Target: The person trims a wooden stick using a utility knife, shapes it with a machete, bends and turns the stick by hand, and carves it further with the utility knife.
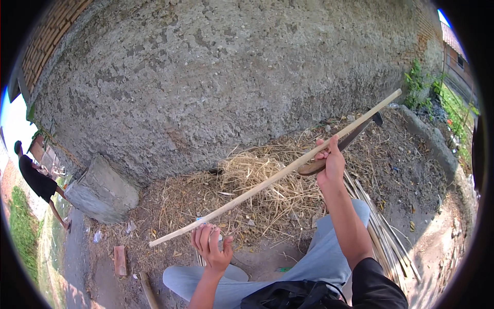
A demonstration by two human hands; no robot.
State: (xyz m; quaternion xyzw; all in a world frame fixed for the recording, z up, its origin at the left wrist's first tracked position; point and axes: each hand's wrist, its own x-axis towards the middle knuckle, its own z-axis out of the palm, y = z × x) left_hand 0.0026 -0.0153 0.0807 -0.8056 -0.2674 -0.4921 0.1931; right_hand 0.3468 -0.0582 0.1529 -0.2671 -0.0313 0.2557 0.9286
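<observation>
A long pale wooden stick (257,189), stripped and slim, slants across the view from low left to upper right. My right hand (332,167) is closed around the wooden handle of a machete (312,168), whose dark blade (355,135) points up right beneath the stick and has a hooked tip. The stick also crosses that hand at the raised fingers. Near the stick's lower left end, my left hand (212,248) has its palm up and fingers apart. Its fingertips are just below the stick; whether they touch it I cannot tell.
Dry straw-like shavings (257,172) lie heaped against a rough grey wall (231,77). Several thin strips (383,237) lie right of my legs. A concrete block (105,190), a brick (120,260) and a wood piece (148,291) are at left. A person (36,175) in black is far left.
</observation>
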